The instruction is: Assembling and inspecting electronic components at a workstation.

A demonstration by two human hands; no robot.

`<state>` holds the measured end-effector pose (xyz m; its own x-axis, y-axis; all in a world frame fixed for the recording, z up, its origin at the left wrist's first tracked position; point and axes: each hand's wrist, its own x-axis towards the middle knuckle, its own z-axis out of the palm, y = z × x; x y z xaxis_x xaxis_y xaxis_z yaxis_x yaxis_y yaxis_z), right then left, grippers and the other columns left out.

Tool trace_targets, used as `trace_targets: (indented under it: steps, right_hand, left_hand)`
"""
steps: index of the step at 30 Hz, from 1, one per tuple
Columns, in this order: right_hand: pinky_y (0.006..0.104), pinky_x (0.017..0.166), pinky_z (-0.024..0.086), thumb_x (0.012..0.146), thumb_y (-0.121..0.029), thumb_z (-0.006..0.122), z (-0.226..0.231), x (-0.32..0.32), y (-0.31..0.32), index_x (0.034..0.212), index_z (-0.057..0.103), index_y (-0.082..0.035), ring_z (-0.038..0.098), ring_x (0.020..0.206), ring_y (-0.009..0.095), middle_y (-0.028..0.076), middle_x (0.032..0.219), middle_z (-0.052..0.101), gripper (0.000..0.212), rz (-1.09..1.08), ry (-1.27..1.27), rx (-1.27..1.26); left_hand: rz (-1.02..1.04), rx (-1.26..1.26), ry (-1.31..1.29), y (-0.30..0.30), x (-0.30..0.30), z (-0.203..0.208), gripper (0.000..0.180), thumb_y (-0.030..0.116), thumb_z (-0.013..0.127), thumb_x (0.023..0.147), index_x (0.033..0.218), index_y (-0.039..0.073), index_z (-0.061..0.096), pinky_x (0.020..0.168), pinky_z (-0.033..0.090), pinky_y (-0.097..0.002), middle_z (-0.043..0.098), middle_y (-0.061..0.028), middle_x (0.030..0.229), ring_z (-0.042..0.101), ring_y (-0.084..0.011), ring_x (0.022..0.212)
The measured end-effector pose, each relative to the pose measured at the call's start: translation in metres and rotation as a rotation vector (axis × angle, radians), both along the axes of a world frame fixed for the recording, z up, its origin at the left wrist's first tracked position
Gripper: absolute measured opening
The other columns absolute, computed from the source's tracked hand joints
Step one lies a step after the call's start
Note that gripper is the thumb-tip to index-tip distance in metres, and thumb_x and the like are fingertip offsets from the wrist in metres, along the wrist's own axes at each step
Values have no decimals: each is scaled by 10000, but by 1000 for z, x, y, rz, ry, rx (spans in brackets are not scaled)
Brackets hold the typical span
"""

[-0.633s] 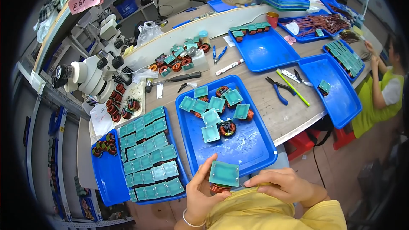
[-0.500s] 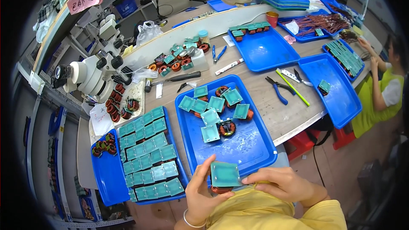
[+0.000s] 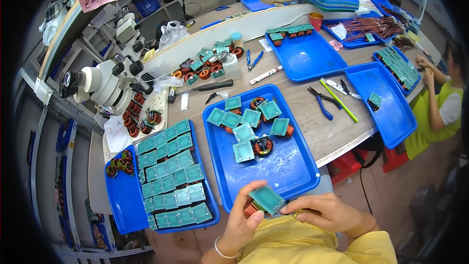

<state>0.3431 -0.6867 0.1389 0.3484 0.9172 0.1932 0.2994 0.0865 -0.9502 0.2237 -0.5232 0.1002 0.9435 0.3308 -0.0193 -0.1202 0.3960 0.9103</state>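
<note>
Between the thumb and fingers of my left hand [image 3: 243, 225] is a copper-wound toroidal coil with a square green board [image 3: 267, 199] on it, tilted down to the right. My right hand [image 3: 328, 213] is closed in a pinch at the board's lower right corner. Something thin and small seems to be in its fingertips, too hidden to name. Just beyond my hands lies a blue tray [image 3: 293, 176] with several like green-topped coils [image 3: 244, 151]. One coil [image 3: 263, 145] there shows its copper winding on its side.
Left stands a blue tray full of boarded coils [image 3: 176, 181], beside another blue tray [image 3: 122, 210] with a few coils. Pliers [image 3: 322, 105], a green stick [image 3: 339, 101] and a marker [image 3: 266, 75] lie on the table. A microscope [image 3: 100, 85] stands far left; a co-worker [image 3: 435, 102] sits at right.
My left hand has turned the coil, so its board now slants to the right and the copper winding shows at the left. My right hand stays by the board's corner.
</note>
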Motion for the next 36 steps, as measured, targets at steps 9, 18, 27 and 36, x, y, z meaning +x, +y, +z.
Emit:
trace_targets:
  steps: [9, 18, 27, 36]
  right_hand:
    - [284, 697, 492, 810, -32, 560, 0, -1, -1, 1031, 558, -16, 628, 806, 237, 113, 950, 629, 221, 10, 15, -45]
    - [283, 682, 491, 799, -14, 566, -9, -12, -3, 1033, 548, -15, 627, 794, 227, 105, 958, 625, 234, -77, -19, -29]
    - [286, 673, 493, 800, -38, 576, -11, -14, -4, 1070, 536, -31, 620, 804, 224, 105, 973, 615, 272, -93, -26, -49]
    - [282, 681, 491, 815, -51, 559, -12, -12, -1, 1072, 541, -31, 620, 805, 227, 110, 993, 611, 258, -84, 12, -34]
  left_hand:
    - [64, 350, -78, -2, 7, 5, 619, 100, 813, 554, 1051, 50, 448, 781, 433, -273, 481, -102, 1026, 504, -168, 914]
    - [248, 849, -108, 0, 11, 6, 585, 199, 843, 510, 931, 70, 458, 676, 439, -265, 473, -69, 876, 494, -177, 807]
    - [319, 961, -118, 0, 11, 3, 601, 251, 841, 505, 924, 76, 448, 664, 438, -278, 472, -78, 868, 496, -188, 801]
    - [294, 1044, -204, 2, 10, 4, 623, 339, 817, 505, 940, 105, 438, 655, 438, -290, 449, -110, 924, 499, -201, 799]
